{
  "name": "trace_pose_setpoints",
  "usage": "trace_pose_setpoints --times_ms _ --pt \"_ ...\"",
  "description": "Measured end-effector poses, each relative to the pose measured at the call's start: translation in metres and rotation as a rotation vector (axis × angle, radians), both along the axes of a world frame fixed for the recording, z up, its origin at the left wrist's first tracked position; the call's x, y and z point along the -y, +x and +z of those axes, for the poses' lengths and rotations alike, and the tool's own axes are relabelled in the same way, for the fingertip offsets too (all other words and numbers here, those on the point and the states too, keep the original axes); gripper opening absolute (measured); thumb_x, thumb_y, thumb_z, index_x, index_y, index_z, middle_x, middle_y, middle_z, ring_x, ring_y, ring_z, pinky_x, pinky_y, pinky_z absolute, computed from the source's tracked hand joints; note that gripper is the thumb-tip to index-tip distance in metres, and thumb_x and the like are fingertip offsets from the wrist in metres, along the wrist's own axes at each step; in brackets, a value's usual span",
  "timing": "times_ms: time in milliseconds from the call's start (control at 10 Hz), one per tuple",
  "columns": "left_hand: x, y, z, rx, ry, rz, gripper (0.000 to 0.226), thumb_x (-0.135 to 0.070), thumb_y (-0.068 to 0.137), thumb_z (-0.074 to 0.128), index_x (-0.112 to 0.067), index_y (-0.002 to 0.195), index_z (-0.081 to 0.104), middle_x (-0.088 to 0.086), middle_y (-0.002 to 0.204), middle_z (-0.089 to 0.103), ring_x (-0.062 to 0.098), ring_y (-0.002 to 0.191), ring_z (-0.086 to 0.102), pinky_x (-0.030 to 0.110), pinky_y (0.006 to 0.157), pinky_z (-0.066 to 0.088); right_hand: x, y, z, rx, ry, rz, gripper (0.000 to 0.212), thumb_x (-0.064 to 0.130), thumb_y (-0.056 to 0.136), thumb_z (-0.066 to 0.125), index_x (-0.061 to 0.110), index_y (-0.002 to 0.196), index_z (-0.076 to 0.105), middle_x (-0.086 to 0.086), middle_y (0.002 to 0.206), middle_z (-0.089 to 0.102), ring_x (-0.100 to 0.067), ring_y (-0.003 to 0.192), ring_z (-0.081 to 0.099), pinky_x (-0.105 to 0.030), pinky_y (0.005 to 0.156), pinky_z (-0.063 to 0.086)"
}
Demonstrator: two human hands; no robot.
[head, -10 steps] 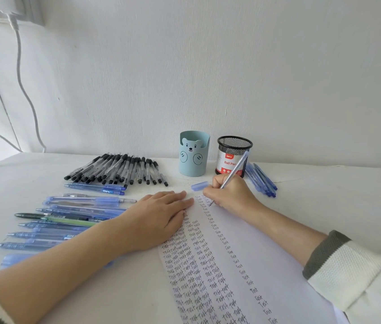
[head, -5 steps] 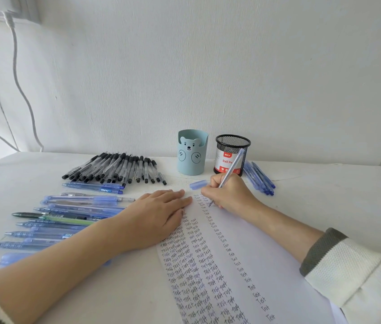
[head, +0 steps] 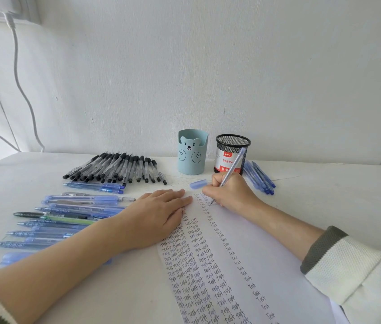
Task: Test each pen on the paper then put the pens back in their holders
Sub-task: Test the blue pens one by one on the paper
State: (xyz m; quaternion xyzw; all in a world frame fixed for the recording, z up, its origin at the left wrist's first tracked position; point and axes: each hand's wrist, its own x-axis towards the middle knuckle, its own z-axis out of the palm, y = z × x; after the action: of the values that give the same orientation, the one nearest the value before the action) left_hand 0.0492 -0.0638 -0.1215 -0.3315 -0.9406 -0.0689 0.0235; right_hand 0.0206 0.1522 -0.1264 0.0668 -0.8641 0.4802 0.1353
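Note:
My right hand (head: pixel 230 192) grips a clear blue pen (head: pixel 233 166), its tip touching the white paper (head: pixel 266 258) near the top of a column of written words. My left hand (head: pixel 159 213) lies flat with straight fingers on the paper's left part. The pen's loose blue cap (head: pixel 198 184) lies just beyond my fingers. A light blue bear holder (head: pixel 192 152) and a black mesh holder (head: pixel 231 153) stand at the back by the wall. Black-capped pens (head: pixel 117 168) lie in a row at the back left, with blue pens (head: pixel 68 216) nearer me on the left.
A small bunch of blue pens (head: pixel 258 176) lies right of the mesh holder. One green pen (head: pixel 68 220) sits among the blue ones. White cables (head: pixel 19 90) hang down the wall at the far left. The white table (head: pixel 325 195) meets the wall behind.
The view has shifted slightly. My right hand has kept writing at the top of the paper with the pen, barely moving. My left hand stays flat on the paper.

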Motion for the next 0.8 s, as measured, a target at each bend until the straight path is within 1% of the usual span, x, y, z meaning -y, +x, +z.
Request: trace_pose_setpoints --times_ms 100,200,300,400,500,600,700,800 --pt "-0.0002 0.0000 -0.0001 0.000 0.001 0.001 0.048 -0.042 0.103 0.023 -0.040 0.152 0.020 -0.016 0.160 0.015 0.006 0.146 0.012 0.029 0.120 0.011 -0.0004 -0.0001 0.0001 0.008 -0.006 0.000 0.033 0.007 0.075 0.065 0.013 0.051 0.042 -0.001 0.042 0.044 -0.007 0.040 0.043 -0.019 0.050 0.038" --pt "-0.0001 -0.0006 0.0001 0.001 0.007 -0.001 0.048 -0.042 0.103 0.023 -0.040 0.152 0.021 -0.016 0.160 0.015 0.006 0.146 0.012 0.029 0.120 0.011 -0.0009 -0.0008 -0.0003 -0.006 -0.022 -0.018 0.036 0.006 0.075 0.064 0.014 0.049 0.040 0.003 0.038 0.043 -0.011 0.041 0.041 -0.021 0.051 0.039" --pt "-0.0005 -0.0006 0.0003 0.000 0.000 0.001 0.049 -0.042 0.103 0.022 -0.040 0.152 0.020 -0.016 0.160 0.015 0.005 0.146 0.012 0.029 0.120 0.011 -0.0009 -0.0010 0.0004 -0.013 0.010 -0.026 0.033 0.006 0.075 0.064 0.012 0.051 0.041 0.000 0.042 0.044 -0.005 0.039 0.042 -0.018 0.050 0.036" --pt "-0.0004 -0.0002 -0.0004 -0.001 0.000 0.000 0.049 -0.042 0.103 0.022 -0.040 0.152 0.020 -0.016 0.160 0.015 0.006 0.146 0.012 0.030 0.120 0.012 -0.0011 -0.0013 -0.0004 -0.010 0.019 -0.036 0.034 0.007 0.074 0.064 0.013 0.050 0.040 0.000 0.043 0.041 -0.006 0.041 0.041 -0.019 0.050 0.034" --pt "0.0002 -0.0011 -0.0010 -0.002 0.006 0.000 0.048 -0.042 0.103 0.023 -0.040 0.152 0.020 -0.016 0.160 0.015 0.005 0.146 0.013 0.030 0.120 0.012 -0.0010 -0.0005 -0.0010 0.000 0.001 -0.029 0.033 0.008 0.073 0.064 0.013 0.050 0.041 -0.001 0.043 0.043 -0.010 0.044 0.040 -0.022 0.053 0.035" --pt "-0.0003 -0.0015 -0.0012 -0.004 0.006 0.000 0.048 -0.042 0.103 0.023 -0.041 0.152 0.020 -0.016 0.160 0.015 0.005 0.146 0.013 0.030 0.120 0.012 -0.0012 -0.0002 -0.0005 0.006 0.007 -0.026 0.030 0.008 0.073 0.064 0.011 0.052 0.043 -0.002 0.045 0.044 -0.007 0.043 0.039 -0.022 0.053 0.034" --pt "0.0000 -0.0012 -0.0016 -0.002 0.008 -0.003 0.048 -0.043 0.103 0.023 -0.041 0.152 0.021 -0.017 0.160 0.016 0.005 0.146 0.013 0.029 0.120 0.012 -0.0025 -0.0010 -0.0012 -0.006 -0.003 -0.038 0.033 0.008 0.076 0.064 0.013 0.051 0.043 0.001 0.043 0.044 -0.008 0.043 0.039 -0.023 0.054 0.034" --pt "0.0009 -0.0006 -0.0009 -0.003 0.002 -0.004 0.049 -0.043 0.103 0.022 -0.041 0.152 0.020 -0.017 0.160 0.015 0.004 0.146 0.012 0.029 0.120 0.011 -0.0058 -0.0028 0.0001 -0.044 -0.110 -0.033 0.033 0.018 0.087 0.068 0.011 0.060 0.051 0.008 0.041 0.045 -0.008 0.041 0.040 -0.022 0.050 0.037"
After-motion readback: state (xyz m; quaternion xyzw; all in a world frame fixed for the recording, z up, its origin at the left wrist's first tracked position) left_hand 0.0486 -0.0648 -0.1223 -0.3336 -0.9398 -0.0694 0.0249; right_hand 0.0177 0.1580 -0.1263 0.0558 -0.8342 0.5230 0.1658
